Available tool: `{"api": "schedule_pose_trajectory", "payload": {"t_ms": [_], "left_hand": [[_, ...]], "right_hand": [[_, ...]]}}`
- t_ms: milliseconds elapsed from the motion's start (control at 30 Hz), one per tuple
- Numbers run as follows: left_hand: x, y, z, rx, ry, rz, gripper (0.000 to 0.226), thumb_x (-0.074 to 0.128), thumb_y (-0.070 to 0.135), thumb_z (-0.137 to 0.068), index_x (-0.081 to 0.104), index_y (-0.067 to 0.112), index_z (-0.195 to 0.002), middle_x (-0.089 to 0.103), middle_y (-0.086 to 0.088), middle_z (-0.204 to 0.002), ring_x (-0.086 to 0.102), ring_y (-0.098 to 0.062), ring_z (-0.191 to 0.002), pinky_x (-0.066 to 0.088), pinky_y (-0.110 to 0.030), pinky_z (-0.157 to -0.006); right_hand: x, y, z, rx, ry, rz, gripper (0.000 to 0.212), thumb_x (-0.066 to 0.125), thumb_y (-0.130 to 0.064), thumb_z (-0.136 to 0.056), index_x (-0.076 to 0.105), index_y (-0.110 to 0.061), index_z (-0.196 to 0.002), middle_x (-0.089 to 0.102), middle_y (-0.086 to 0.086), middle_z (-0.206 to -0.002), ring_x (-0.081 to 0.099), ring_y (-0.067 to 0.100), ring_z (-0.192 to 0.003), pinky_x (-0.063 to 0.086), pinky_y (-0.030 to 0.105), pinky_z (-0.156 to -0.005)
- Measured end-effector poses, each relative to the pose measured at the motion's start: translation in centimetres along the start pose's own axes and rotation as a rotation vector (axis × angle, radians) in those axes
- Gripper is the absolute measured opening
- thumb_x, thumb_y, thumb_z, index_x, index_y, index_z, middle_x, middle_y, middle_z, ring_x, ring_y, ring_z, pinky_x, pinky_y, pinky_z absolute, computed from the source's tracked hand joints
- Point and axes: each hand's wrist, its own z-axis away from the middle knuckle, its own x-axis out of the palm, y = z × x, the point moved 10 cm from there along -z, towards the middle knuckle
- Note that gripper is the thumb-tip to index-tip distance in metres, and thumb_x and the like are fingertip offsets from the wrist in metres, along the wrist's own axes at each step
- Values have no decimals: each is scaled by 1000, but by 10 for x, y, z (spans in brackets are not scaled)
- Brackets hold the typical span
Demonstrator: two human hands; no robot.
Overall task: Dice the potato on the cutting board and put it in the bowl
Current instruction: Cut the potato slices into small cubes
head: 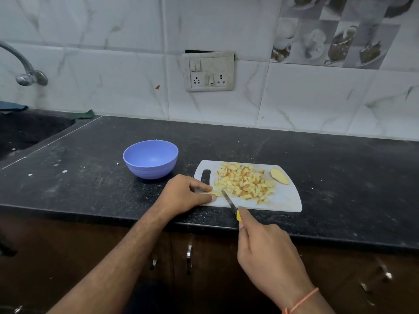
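A white cutting board lies near the counter's front edge. On it sits a heap of diced potato, and a flat potato slice rests at its far right. My left hand pins a small potato strip at the board's left end, by the handle slot. My right hand grips a yellow-handled knife, its blade angled onto the board right beside the strip. A purple bowl stands empty to the left of the board.
The black counter drops into a dark sink at the far left, under a metal tap. A switch-and-socket plate hangs on the tiled wall behind. Cabinet doors with metal handles run below the counter edge.
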Motion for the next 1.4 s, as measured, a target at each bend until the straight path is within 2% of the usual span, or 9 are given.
{"api": "schedule_pose_trajectory", "payload": {"t_ms": [133, 233, 367, 633, 767, 900, 1067, 1233, 1400], "left_hand": [[-2, 0, 3, -8, -14, 78, 31, 94, 46, -76, 85, 38, -104, 77, 23, -83, 66, 8, -79, 46, -19, -77], [-4, 0, 3, -12, -12, 117, 17, 93, 34, -80, 87, 33, -96, 80, 16, -86, 74, -2, -88, 58, -31, -87], [-2, 3, 4, -5, -16, 111, 8, 92, 26, -82, 88, 29, -88, 81, 14, -90, 77, -8, -93, 60, -39, -97], [-2, 0, 1, -39, -3, 90, 11, 94, 26, -78, 88, 28, -86, 81, 19, -91, 75, 0, -92, 60, -34, -98], [-1, -1, -1, -38, -5, 79, 10, 94, 27, -78, 88, 29, -86, 80, 20, -93, 75, 0, -95, 58, -31, -98], [-2, 0, 1, -36, -4, 67, 11, 93, 30, -80, 87, 30, -89, 80, 18, -88, 73, 0, -90, 55, -23, -87], [-3, 1, 5, -19, 11, 65, 14, 93, 30, -80, 87, 29, -93, 72, 18, -66, 60, 7, -61, 40, -6, -59], [-4, 1, 4, -31, 17, 71, 13, 94, 29, -80, 86, 29, -92, 70, 15, -63, 56, 4, -57, 41, -10, -59], [-3, -3, 3, -42, 16, 98, 13, 95, 31, -77, 85, 31, -86, 68, 7, -66, 55, -5, -61, 45, -23, -66]], "right_hand": [[3, -9, -10, -44, -7, -22, 46, 31, -36, -109, 35, -31, -155, 59, -12, -68, 56, 8, -58, 32, 21, -50], [6, -16, -15, -59, 0, 16, 44, 31, -35, -109, 37, -30, -153, 58, -11, -68, 54, 7, -57, 30, 22, -48], [16, -18, -20, -56, -28, 51, 44, 31, -36, -109, 38, -29, -152, 59, -10, -73, 55, 8, -63, 37, 27, -52], [25, -19, -8, -67, -48, 164, 47, 34, -32, -108, 30, -28, -155, 56, -6, -65, 55, 13, -57, 43, 32, -48], [13, -9, 8, -74, -25, 177, 49, 32, -35, -108, 30, -30, -156, 54, -7, -64, 50, 11, -53, 35, 29, -45], [0, 2, 6, -68, -3, 166, 46, 33, -35, -108, 36, -31, -153, 55, -9, -63, 52, 9, -52, 42, 29, -46], [-4, 1, -3, -84, -9, 105, 45, 32, -35, -108, 41, -30, -152, 55, -11, -60, 54, 10, -53, 50, 35, -55], [7, -13, -6, -116, -21, 86, 44, 33, -35, -109, 40, -30, -152, 59, -9, -65, 57, 10, -57, 54, 37, -59], [6, -3, -15, -70, -12, 109, 45, 33, -35, -108, 38, -29, -153, 58, -8, -68, 54, 10, -60, 44, 33, -56]]}}
